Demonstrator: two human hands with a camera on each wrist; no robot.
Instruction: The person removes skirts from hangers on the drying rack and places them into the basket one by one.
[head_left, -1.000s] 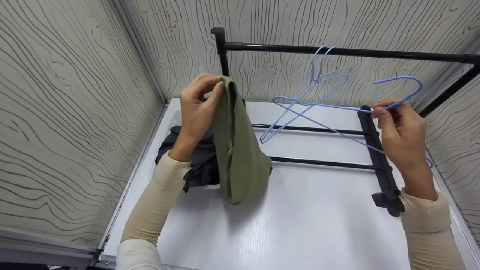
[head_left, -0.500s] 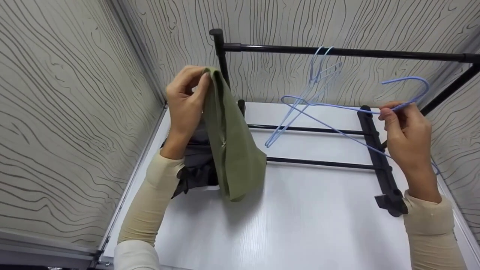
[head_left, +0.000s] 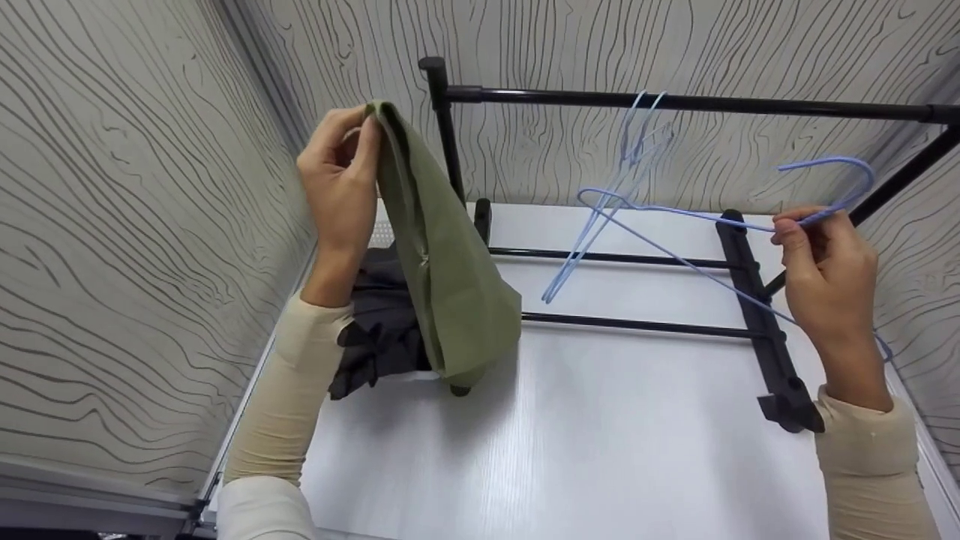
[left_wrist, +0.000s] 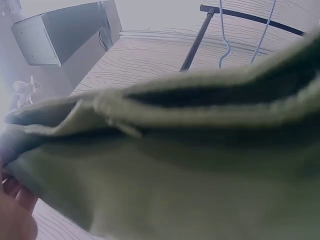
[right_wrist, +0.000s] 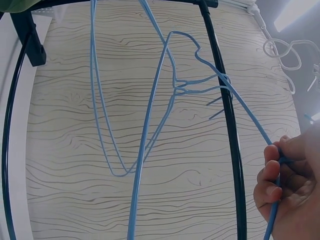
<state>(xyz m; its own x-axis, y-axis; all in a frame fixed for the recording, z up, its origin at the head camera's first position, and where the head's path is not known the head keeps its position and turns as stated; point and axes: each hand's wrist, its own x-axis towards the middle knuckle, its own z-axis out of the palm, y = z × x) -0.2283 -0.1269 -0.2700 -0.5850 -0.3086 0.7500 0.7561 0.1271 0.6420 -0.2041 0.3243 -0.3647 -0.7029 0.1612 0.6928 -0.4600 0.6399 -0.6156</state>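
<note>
In the head view my left hand (head_left: pixel 341 184) pinches the top edge of an olive-green garment (head_left: pixel 469 300) between thumb and fingers. The folded cloth hangs down to the right, its long edge gaping a little. Blurred green cloth (left_wrist: pixel 175 185) fills most of the left wrist view, with the hand (left_wrist: pixel 17 212) at lower left. At the right my right hand (head_left: pixel 832 281) pinches a blue wire hanger (head_left: pixel 705 217) just below its hook. The hanger's free shoulder points left, apart from the garment. In the right wrist view, curled fingers (right_wrist: pixel 272 172) grip the wire.
A black clothes rack (head_left: pixel 750 105) stands behind, two pale blue hangers (head_left: pixel 625 165) on its top bar. Dark clothes (head_left: pixel 386 315) lie in a white basket (head_left: pixel 381 234), partly hidden by the left arm and garment. The white tabletop (head_left: pixel 585 450) runs between patterned walls.
My left hand has moved up and left, raising the green garment. The right hand has shifted slightly right with its hanger. Both grips are unchanged.
</note>
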